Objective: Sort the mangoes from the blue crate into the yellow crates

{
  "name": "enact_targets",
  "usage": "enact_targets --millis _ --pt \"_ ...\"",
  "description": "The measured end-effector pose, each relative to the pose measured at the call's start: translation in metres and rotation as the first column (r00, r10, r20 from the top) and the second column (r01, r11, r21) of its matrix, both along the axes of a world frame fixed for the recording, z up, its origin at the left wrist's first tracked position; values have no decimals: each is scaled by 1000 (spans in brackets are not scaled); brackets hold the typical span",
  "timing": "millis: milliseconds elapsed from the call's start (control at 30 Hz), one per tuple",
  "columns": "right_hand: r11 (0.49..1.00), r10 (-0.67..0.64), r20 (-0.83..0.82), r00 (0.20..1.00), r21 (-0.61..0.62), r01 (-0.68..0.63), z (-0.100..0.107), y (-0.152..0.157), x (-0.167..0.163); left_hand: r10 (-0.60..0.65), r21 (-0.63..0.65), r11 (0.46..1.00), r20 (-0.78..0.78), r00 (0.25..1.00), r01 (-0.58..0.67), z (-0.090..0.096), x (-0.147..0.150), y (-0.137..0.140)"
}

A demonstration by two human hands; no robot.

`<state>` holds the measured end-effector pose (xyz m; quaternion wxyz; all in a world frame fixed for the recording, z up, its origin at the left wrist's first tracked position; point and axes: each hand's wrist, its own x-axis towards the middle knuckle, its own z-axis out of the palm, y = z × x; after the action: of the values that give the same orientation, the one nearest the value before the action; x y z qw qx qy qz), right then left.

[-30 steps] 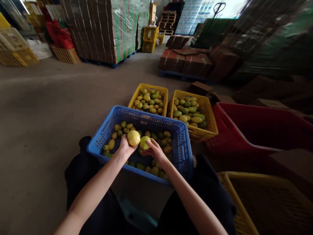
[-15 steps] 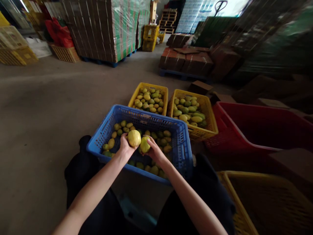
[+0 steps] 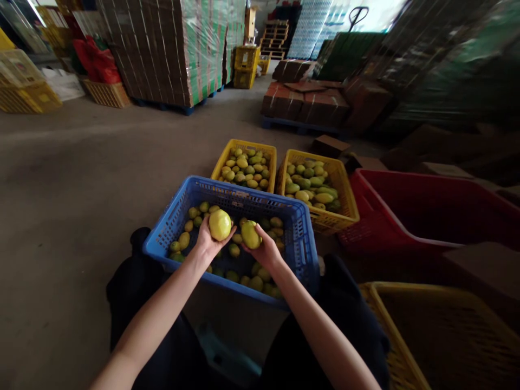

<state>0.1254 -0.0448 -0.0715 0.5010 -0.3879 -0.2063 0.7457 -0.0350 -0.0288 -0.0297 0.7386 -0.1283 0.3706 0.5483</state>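
Note:
Cupped in my left hand (image 3: 208,238) is a plump yellow fruit (image 3: 220,225), lemon-like or mango-like; its exact kind I cannot tell. My right hand (image 3: 264,250) grips a greener yellow-green fruit (image 3: 251,234) of similar size, fingers curled round its side. Both hands are above the inside of a blue plastic crate (image 3: 304,244), a small gap between them. Smaller green and yellow fruits (image 3: 184,240) lie along that crate's sides and bottom, some hidden behind my hands and forearms. The crate sits in front of me between my knees.
Beyond the blue crate stand two yellow crates of fruit, one left (image 3: 273,162) and one right (image 3: 345,187). To the right are a large red bin (image 3: 382,216) and a yellow crate (image 3: 400,325). Wrapped carton stacks (image 3: 146,54) and a pallet of flat boxes (image 3: 303,103) stand behind.
My hands have moved apart, the right one shifting rightward with its fruit and the left one slightly left and up. Fruits in the crate now show between them.

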Motion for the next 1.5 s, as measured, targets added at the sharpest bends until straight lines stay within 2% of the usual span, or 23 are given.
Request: enact_targets --millis 67,167,333,500,700,800,900,1067,1200,1367,1433,1500 --pt "999 48 -2 999 -16 -48 -3 2 0 11 -19 1000 1 1000 -11 1 0 1" --pt "995 86 -1 996 -53 -86 -7 3 0 -52 -50 997 18 998 53 5 1 0" --pt "992 33 -40 999 -120 -37 -7 3 0 -174 -47 984 17 985 175 5 4 -2" --pt "997 -17 -18 1000 -70 16 -3 2 -1 -96 -2 995 35 995 97 -1 5 0" --pt "994 -5 22 1000 -110 7 -11 5 -1 -133 -45 990 -7 991 133 -4 5 1" --pt "989 6 1 1000 -144 -6 -15 5 -1 -72 -25 997 -74 995 70 -8 4 -1" --pt "986 -8 -8 1000 -164 7 -15 4 -1 -26 -33 999 -76 997 23 -8 3 -2" --pt "987 -20 6 1000 -158 21 -11 2 -1 -82 -55 995 19 996 83 1 5 -2" --pt "983 17 -30 999 -183 -23 -12 1 -3 -104 -33 994 -22 994 103 1 8 -3" --pt "984 75 -78 994 -155 -86 -12 -1 -6 -64 13 998 -55 996 65 3 6 -7" --pt "988 109 -121 987 -98 -121 -8 -3 -6 -78 56 995 -81 994 83 8 5 -7" --pt "994 108 -144 984 5 -109 -1 -5 -5 -110 147 979 -212 971 144 12 6 -7"
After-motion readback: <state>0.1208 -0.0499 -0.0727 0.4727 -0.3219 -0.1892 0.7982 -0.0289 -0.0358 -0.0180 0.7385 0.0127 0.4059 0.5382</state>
